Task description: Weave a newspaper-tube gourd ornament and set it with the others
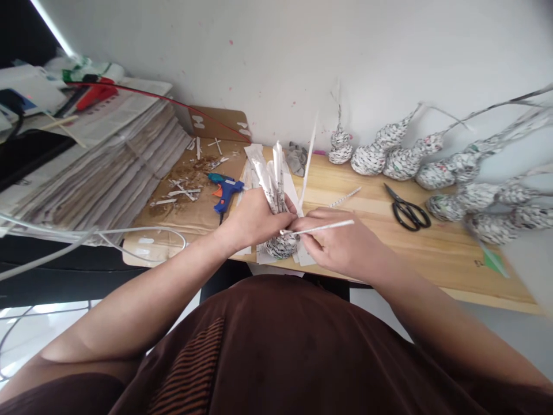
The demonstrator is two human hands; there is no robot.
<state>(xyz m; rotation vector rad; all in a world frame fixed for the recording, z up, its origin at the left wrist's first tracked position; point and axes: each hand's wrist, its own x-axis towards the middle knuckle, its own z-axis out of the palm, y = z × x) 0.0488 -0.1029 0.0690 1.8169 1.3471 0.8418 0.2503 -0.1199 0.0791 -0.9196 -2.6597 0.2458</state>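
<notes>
A partly woven newspaper gourd [281,246] stands at the table's front edge, its rounded base showing below my hands. Several rolled paper tubes [277,173] rise out of its top. My left hand [257,219] is wrapped round these tubes just above the woven part, thumb pointing right. From the right, my right hand [334,239] pinches a thin paper strip [328,226] close against the weave. One end of that strip sticks out over the right hand's fingers. Another pale strip [308,164] stands up slanting behind the hands. The fingertips partly cover the weave.
Finished woven gourds [369,158] line the wall on the right, with black-handled scissors [406,210] before them. A blue glue gun [228,191] lies left of my hands on cardboard [185,222] among paper scraps. Stacked newspapers [129,155] and a white cable [142,229] are further left.
</notes>
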